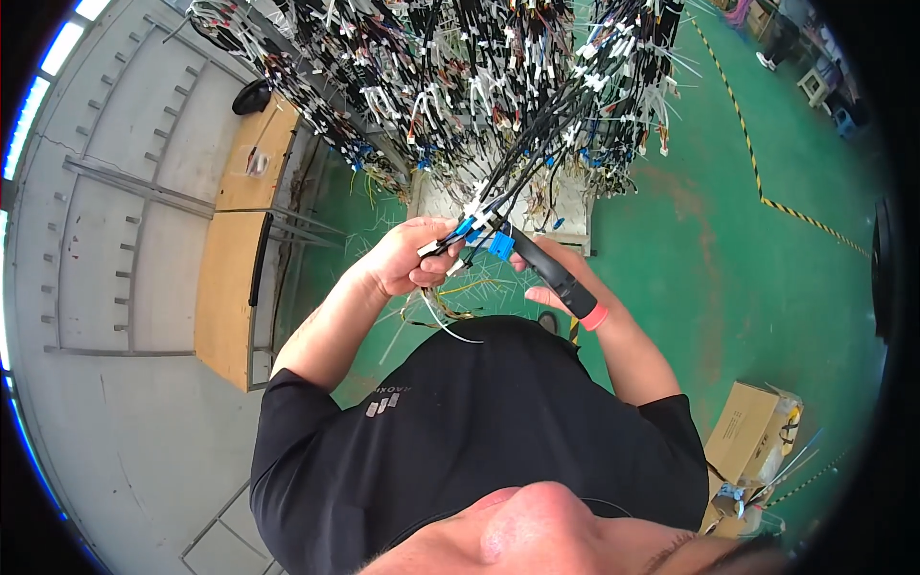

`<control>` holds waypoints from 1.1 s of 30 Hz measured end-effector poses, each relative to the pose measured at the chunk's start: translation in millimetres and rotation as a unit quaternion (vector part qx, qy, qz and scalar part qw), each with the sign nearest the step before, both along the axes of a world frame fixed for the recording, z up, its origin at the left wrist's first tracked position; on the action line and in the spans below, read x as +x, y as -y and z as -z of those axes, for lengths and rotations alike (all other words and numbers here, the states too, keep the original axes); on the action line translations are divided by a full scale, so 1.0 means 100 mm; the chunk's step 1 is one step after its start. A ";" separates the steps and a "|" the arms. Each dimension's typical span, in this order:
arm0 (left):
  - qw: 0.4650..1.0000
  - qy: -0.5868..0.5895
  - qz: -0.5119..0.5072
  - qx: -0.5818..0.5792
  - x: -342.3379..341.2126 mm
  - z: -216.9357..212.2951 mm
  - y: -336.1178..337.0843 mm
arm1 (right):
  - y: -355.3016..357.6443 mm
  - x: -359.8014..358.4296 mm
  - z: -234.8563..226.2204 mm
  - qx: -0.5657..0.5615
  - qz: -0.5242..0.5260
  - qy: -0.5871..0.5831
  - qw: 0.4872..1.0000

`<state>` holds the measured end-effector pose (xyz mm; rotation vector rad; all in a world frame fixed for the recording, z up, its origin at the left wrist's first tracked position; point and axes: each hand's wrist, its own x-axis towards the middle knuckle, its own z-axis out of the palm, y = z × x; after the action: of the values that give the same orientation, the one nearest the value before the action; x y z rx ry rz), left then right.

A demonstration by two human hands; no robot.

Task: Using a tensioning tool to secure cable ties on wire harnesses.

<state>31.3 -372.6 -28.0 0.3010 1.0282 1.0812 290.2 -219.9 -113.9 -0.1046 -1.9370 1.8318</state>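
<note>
Close in front of my body, my left hand point(419, 257) is closed around the end of a wire harness point(508, 163) of black cables. White and blue connectors point(467, 228) stick out between its fingers and thumb. Facing it, my right hand point(561, 273) is around a long black tool point(548, 266) with a red end, which hides much of the palm and fingers. That tool's tip reaches the harness beside a blue connector point(501, 245). Thin yellow and white wires point(446, 307) dangle below my left hand.
Ahead hangs a dense mass of wire harnesses point(460, 77) over a pale board point(565, 211). Wooden panels point(230, 278) stand at the left by a grey wall. Cardboard boxes point(743, 431) sit at the lower right. Far right, another person point(788, 38) is near a stool point(815, 88).
</note>
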 end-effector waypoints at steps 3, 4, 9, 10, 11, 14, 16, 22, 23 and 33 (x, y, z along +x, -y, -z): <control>0.999 0.030 0.006 0.014 -0.01 0.02 0.01 | -0.01 0.01 0.23 0.020 0.015 0.079 0.997; 1.000 0.012 -0.001 0.013 -0.01 0.01 0.01 | -0.04 0.05 0.24 0.127 0.046 0.079 0.988; 0.998 0.023 -0.034 0.045 -0.20 0.14 0.05 | -0.21 0.09 0.42 0.414 0.168 0.033 0.894; 0.998 0.028 -0.031 0.048 -0.18 0.12 0.03 | -0.28 0.18 0.86 0.328 0.125 0.106 0.930; 0.998 0.008 -0.034 0.049 -0.16 0.11 0.03 | -0.21 0.21 0.83 0.165 0.058 0.080 0.981; 0.998 -0.037 -0.012 0.052 -0.12 0.17 0.06 | 0.03 0.07 0.38 -0.240 -0.073 -0.045 0.967; 0.997 -0.052 0.010 0.057 -0.08 0.22 0.04 | -0.02 -0.15 0.29 -0.269 -0.114 -0.104 0.951; 0.995 -0.014 0.026 0.093 -0.14 0.66 0.10 | 0.07 -0.80 -0.18 -0.369 -0.148 -0.116 0.910; 0.990 -0.053 0.037 0.128 -0.23 0.73 0.14 | 0.07 -0.86 -0.25 -0.358 -0.139 -0.113 0.917; 0.944 -0.135 -0.127 0.274 -0.74 2.03 0.80 | 0.16 -1.17 -0.69 -0.369 -0.174 -0.111 0.906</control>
<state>-43.1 -452.5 -231.4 0.8011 1.0069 1.5910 173.2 -236.0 -45.2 0.2168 -1.0668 2.6004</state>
